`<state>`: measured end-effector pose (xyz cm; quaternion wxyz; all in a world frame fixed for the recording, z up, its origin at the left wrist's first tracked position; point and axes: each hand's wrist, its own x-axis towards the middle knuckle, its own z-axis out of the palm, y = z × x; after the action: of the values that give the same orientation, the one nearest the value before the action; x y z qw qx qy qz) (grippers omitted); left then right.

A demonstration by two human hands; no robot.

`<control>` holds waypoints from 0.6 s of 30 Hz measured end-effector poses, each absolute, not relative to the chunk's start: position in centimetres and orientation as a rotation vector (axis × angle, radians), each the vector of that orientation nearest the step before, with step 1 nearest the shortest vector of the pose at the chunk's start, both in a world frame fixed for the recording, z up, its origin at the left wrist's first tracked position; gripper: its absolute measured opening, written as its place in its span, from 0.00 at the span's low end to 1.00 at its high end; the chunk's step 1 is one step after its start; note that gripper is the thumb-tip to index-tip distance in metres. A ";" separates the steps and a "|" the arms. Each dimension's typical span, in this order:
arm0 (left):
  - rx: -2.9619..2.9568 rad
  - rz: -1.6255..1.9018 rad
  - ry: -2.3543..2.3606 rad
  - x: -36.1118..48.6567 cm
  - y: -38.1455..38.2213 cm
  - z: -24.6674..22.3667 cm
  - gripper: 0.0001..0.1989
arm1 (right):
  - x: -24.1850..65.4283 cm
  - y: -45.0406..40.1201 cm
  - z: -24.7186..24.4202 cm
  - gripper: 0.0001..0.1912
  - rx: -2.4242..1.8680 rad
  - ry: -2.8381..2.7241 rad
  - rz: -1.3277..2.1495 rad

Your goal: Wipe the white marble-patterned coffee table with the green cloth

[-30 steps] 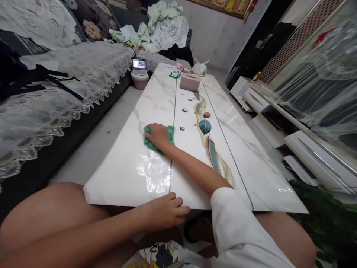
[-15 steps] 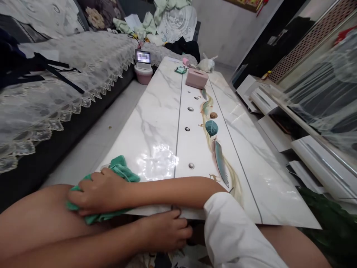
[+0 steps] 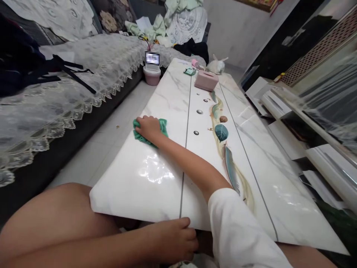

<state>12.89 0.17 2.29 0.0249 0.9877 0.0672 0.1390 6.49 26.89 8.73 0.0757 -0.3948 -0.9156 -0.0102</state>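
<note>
Marble table (image 3: 167,175) (cloth (image 3: 164,126), tissue box (image 3: 205,80))
</note>
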 end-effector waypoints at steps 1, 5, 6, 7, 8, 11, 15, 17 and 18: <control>3.052 0.442 0.201 13.0 0.2 2.3 0.05 | 6.1 25.5 8.6 0.18 -1.119 -2.771 -0.023; 3.023 0.483 0.216 13.6 0.4 2.1 0.06 | 5.3 16.0 7.7 0.18 -0.609 -2.922 0.038; 3.022 0.485 0.224 13.6 0.4 1.9 0.07 | 5.3 13.4 7.3 0.18 -0.458 -2.933 0.035; 3.023 0.485 0.231 13.7 0.3 1.8 0.08 | 5.5 11.2 7.0 0.17 -0.337 -2.919 0.018; 3.023 0.478 0.234 13.7 0.2 1.6 0.08 | 5.5 9.4 6.6 0.15 -0.255 -2.894 -0.008; 3.021 0.438 0.227 13.5 -0.1 1.4 0.06 | 5.2 8.4 5.9 0.15 -0.231 -2.857 -0.080; 3.042 0.360 0.231 13.1 -0.1 1.9 0.03 | 3.7 16.4 6.5 0.16 -0.500 -2.922 -0.066; 3.052 0.327 0.229 12.9 -0.1 2.0 0.03 | 3.5 22.0 7.2 0.16 -0.728 -2.916 -0.057; 3.055 0.321 0.220 12.8 0.0 1.8 0.03 | 3.7 24.7 7.6 0.17 -0.848 -2.885 -0.063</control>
<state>12.79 -0.04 1.83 0.0309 0.9915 0.0713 0.1041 3.67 24.70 7.60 0.0667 -0.2812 -0.9571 -0.0211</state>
